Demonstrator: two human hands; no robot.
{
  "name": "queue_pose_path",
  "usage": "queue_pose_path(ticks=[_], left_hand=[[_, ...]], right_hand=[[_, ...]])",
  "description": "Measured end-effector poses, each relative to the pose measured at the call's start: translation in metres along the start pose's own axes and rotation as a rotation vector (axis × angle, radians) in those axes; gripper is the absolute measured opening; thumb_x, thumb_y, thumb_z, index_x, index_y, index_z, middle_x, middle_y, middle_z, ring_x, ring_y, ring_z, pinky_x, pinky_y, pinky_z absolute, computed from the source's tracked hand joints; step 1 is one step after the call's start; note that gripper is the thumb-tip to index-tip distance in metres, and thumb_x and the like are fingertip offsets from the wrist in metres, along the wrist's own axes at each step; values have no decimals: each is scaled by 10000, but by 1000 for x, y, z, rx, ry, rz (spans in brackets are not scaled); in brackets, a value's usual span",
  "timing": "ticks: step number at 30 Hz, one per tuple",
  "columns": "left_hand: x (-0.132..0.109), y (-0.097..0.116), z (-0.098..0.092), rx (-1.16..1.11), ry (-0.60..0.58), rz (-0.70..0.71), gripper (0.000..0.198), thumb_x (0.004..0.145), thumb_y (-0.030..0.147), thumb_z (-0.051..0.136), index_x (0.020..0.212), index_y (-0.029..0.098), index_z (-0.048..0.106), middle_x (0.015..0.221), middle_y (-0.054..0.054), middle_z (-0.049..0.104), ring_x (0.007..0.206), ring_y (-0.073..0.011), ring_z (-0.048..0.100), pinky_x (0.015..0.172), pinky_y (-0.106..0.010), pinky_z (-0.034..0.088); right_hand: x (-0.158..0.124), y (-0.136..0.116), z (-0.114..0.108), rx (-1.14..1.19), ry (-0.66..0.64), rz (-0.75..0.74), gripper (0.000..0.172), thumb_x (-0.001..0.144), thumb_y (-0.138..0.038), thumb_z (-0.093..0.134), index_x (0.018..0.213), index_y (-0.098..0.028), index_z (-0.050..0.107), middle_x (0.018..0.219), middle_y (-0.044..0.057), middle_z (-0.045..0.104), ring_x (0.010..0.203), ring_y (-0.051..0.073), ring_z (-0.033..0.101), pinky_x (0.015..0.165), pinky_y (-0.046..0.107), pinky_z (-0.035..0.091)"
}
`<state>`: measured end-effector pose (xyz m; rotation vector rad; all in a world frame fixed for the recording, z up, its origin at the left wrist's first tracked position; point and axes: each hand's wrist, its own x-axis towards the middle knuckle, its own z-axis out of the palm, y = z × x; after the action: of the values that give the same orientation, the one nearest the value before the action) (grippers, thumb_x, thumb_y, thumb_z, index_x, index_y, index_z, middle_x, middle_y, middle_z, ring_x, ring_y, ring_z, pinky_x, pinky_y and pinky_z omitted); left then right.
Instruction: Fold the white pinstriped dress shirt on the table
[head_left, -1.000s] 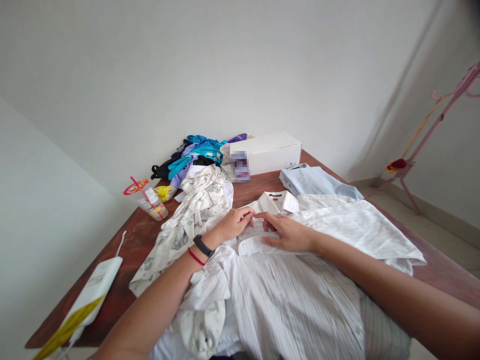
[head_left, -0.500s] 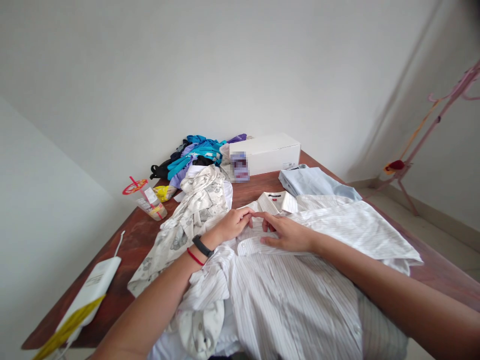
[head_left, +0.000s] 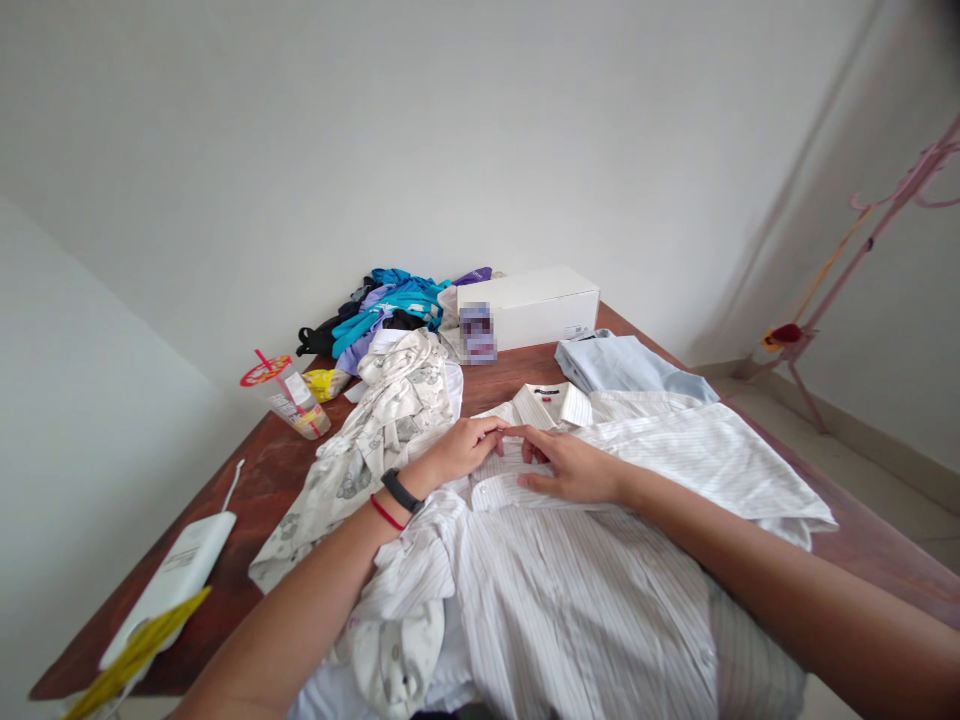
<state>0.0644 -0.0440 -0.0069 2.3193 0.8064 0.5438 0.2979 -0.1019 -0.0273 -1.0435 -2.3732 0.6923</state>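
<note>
A white shirt with thin stripes (head_left: 577, 590) lies spread in front of me. Its collar (head_left: 551, 404) points toward the back of the table, and one sleeve (head_left: 720, 455) stretches to the right. On the shirt's upper part, just below the collar, rests my left hand (head_left: 459, 450), its fingers bent downward and the thumb hidden. My right hand (head_left: 577, 465) lies on the cloth opposite, index finger and thumb apart, other fingers curled under. The two index fingertips meet over the shirt. Neither hand visibly grips any cloth.
Left stand a patterned white garment (head_left: 397, 400), a plastic cup with a straw (head_left: 296, 400) and a white power strip (head_left: 172, 580). Behind are a colourful clothes heap (head_left: 397, 305), a white box (head_left: 532, 310) and folded light-blue clothing (head_left: 637, 365). A pink rack (head_left: 877, 235) stands right.
The whole view has shifted slightly left. Both hands keep the same place on the shirt.
</note>
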Motion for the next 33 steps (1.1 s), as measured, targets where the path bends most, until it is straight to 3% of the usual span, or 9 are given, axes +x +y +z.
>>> queue_pose_path(ticks=[20,33], left_hand=[[-1,-7,0,-21,3,52,316,973,129,461,1100,194,743,889,-31,738,869,-169,677,859,-256,495],[-1,-7,1,-17,7,72,311,958,111,458,1064,189,739,864,-23,723,826,-155,656,808,-235,471]], right_hand=[[-1,-3,-2,22,-11,17,639,931,-353,655,1506,-227,405,979,46,645,808,195,611,741,320,465],[-1,-3,-1,13,-17,23,571,943,-391,654,1454,-246,444,982,32,623,781,175,585,722,308,455]])
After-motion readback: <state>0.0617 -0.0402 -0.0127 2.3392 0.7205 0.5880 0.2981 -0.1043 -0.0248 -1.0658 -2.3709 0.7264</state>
